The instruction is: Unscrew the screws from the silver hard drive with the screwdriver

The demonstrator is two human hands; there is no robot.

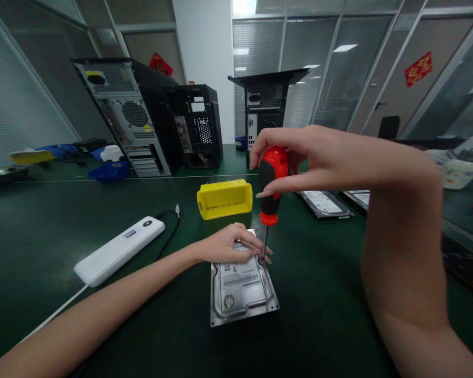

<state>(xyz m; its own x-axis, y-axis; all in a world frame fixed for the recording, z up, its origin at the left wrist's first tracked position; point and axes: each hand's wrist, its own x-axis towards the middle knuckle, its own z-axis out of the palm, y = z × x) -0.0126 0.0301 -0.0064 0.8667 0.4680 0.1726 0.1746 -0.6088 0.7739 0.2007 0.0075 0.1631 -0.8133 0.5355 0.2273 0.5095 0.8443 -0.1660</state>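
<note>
A silver hard drive lies label side up on the dark green table, close in front of me. My left hand rests on its far part, fingers stretched out and lying flat. The fingertips are beside the shaft of a red and black screwdriver. My right hand is wrapped round the screwdriver's handle from above. The tool stands nearly upright, its tip at the drive's right edge. Whether a screw is under the tip is hidden. A small yellow bin sits behind the drive.
Left of the drive lies a white power strip with a cable. Open computer cases stand at the back left, another case behind the screwdriver. More hard drives lie at the right. A blue bin is at the left.
</note>
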